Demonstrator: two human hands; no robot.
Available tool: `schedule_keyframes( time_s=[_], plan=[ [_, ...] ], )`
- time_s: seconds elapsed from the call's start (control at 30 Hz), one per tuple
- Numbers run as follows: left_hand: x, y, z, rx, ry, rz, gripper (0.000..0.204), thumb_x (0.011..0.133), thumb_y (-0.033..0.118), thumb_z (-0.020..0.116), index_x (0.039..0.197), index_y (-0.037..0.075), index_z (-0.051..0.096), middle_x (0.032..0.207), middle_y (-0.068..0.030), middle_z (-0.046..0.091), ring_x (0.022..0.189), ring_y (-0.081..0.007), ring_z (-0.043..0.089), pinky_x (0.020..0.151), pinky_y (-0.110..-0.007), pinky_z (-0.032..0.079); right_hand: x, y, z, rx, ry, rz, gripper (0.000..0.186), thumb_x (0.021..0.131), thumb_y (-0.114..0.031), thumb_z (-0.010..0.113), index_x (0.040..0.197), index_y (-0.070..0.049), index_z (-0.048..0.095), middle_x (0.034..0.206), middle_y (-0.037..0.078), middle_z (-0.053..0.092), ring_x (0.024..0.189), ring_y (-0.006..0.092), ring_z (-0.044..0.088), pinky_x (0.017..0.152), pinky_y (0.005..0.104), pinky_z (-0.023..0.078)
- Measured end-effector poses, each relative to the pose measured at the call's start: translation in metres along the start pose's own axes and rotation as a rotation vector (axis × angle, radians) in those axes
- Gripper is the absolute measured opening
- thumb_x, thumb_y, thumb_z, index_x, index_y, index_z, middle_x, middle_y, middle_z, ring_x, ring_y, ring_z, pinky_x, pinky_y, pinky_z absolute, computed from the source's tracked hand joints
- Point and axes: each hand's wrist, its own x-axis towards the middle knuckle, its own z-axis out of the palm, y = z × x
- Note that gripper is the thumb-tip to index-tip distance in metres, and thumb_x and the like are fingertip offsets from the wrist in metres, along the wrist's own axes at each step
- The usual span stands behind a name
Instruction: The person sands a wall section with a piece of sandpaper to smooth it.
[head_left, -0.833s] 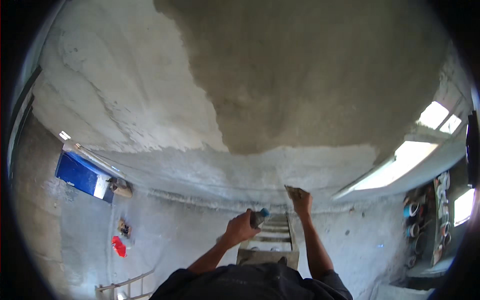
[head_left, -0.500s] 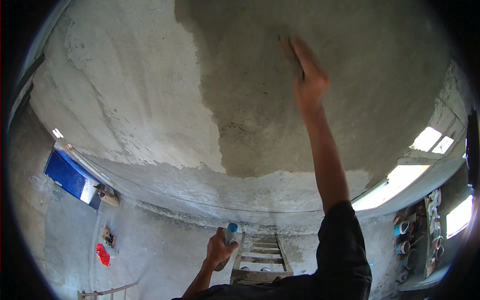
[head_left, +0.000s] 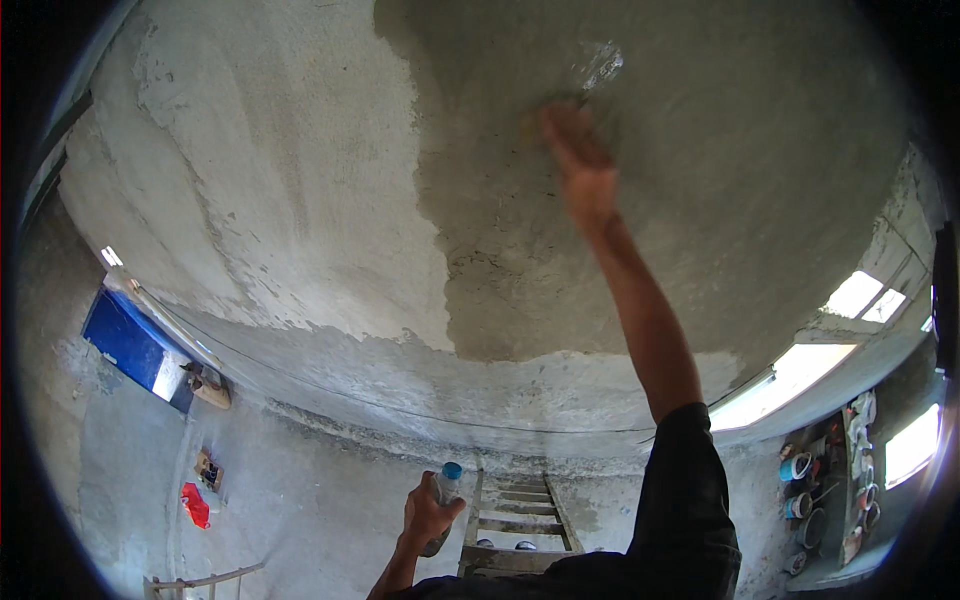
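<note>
- Our left hand (head_left: 428, 515) clamps a bottle (head_left: 446, 488).
- Our right hand (head_left: 582, 155), grip too blurred to tell, seemingly smooths the dark patch (head_left: 720, 210).
- Next stroke probably calls for even pressure.

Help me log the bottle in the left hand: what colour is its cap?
The cap is blue, clearest in the head view.

- Bottle (head_left: 448, 486) sat in the left hand (head_left: 428, 517), just left of the ladder (head_left: 520, 527).
- Ladder stood before the wall (head_left: 270, 190).
- Right hand (head_left: 578, 150) was in front of the wall, above the ladder; contact unclear, blurred.
- Panel (head_left: 125, 335) was far left, buckets (head_left: 797, 467) far right.
</note>
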Motion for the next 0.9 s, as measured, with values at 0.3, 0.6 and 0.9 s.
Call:
schedule_keyframes(
  time_s=[0.3,0.6,0.9],
  plan=[
    [0.002,-0.005,0.007,0.033,-0.039,-0.017,0.050,0.066,0.027,0.077,0.100,0.003,0.050,0.085,-0.0207,0.066,0.081,-0.0414,0.064,0.070,-0.047,0.051,0.000,0.040,0.005,-0.105,-0.047,-0.085,0.054,0.078,0.005,0.060,0.129,-0.011,0.054,0.125,0.010,0.059,0.116,0.0313,0.056,0.099,0.0425,0.047],
    [-0.004,-0.003,0.004,0.008,-0.066,-0.035,0.051,0.066,0.028,0.077,0.101,0.003,0.049,0.087,-0.0216,0.066,0.082,-0.0417,0.064,0.071,-0.047,0.051,0.039,0.039,-0.037,-0.035,0.172,-0.025,0.059,0.076,0.009,0.060,0.131,-0.013,0.052,0.131,0.011,0.054,0.118,0.0304,0.054,0.098,0.0412,0.049],
    [-0.005,-0.003,0.005,0.026,-0.088,-0.080,0.053,0.066,0.026,0.079,0.103,0.002,0.049,0.089,-0.0224,0.066,0.084,-0.0419,0.064,0.072,-0.047,0.051,-0.057,0.020,-0.007,-0.052,-0.191,-0.052,0.057,0.076,0.006,0.061,0.129,-0.012,0.054,0.131,0.009,0.055,0.119,0.0277,0.055,0.097,0.0386,0.050]
  ],
)
